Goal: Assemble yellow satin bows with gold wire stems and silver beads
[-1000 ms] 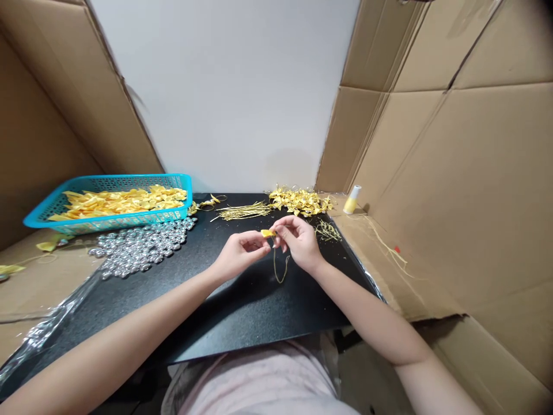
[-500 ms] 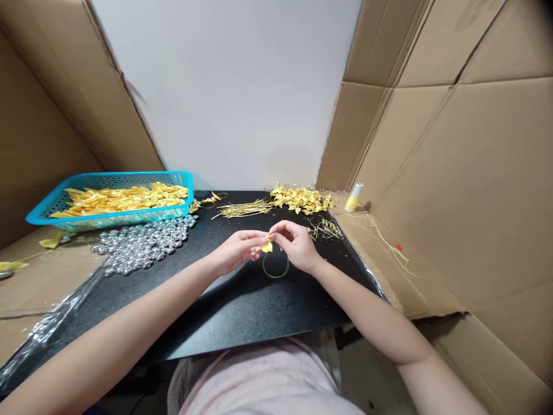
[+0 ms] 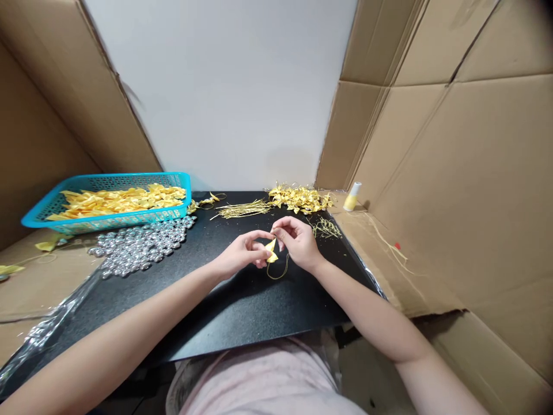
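Observation:
Over the middle of the black table, my left hand (image 3: 246,252) pinches a small yellow ribbon bow (image 3: 272,251) between thumb and fingers. Close beside it, my right hand (image 3: 295,241) has its thumb and index finger pressed together at the upper tip of the bow. What lies in that right pinch is too small to make out. A thin gold cord (image 3: 277,278) hangs in a loop below the bow, between both hands.
A turquoise basket (image 3: 103,222) of yellow ribbon pieces stands at the left, silver beads (image 3: 140,246) spread before it. Gold cords (image 3: 244,209), finished-looking yellow bows (image 3: 302,199) and cord scraps (image 3: 327,227) lie at the back. A thread spool (image 3: 353,197) stands on cardboard at the right.
The yellow bow has turned and shows more of itself between my hands. My left thumb has moved down onto it, and my right fingertips have shifted slightly up and right.

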`<state>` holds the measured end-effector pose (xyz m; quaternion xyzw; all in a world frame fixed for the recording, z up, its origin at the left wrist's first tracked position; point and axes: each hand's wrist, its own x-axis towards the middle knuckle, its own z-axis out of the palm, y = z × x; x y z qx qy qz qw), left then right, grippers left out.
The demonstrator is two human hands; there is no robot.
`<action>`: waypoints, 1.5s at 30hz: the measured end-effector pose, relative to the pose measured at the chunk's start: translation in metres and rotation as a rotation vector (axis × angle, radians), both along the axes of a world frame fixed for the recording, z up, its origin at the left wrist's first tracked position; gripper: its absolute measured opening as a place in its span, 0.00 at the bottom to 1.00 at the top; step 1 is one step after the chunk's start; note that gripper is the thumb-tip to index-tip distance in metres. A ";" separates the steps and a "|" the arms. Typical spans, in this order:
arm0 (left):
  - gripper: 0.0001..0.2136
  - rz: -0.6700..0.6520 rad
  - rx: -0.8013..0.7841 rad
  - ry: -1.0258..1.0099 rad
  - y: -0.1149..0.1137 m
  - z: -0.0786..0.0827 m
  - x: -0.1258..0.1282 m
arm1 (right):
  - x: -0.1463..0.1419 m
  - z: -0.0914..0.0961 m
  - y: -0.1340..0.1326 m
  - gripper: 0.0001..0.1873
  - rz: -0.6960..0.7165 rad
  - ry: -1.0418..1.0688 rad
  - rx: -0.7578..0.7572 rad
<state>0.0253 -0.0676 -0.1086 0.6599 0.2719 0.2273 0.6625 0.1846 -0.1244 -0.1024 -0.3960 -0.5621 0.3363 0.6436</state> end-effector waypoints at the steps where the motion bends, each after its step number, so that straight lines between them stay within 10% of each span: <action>1: 0.22 -0.001 0.021 0.007 0.000 -0.002 0.000 | 0.001 0.001 0.000 0.13 0.008 0.022 -0.007; 21: 0.21 -0.021 0.403 0.310 0.007 -0.006 0.002 | 0.072 0.075 -0.017 0.08 -0.135 0.200 0.263; 37: 0.18 -0.070 0.920 0.468 0.010 -0.014 -0.003 | 0.058 0.051 -0.010 0.13 0.083 0.407 0.146; 45: 0.20 0.061 1.143 0.698 0.006 -0.019 -0.012 | 0.044 0.048 -0.023 0.11 0.009 0.020 0.104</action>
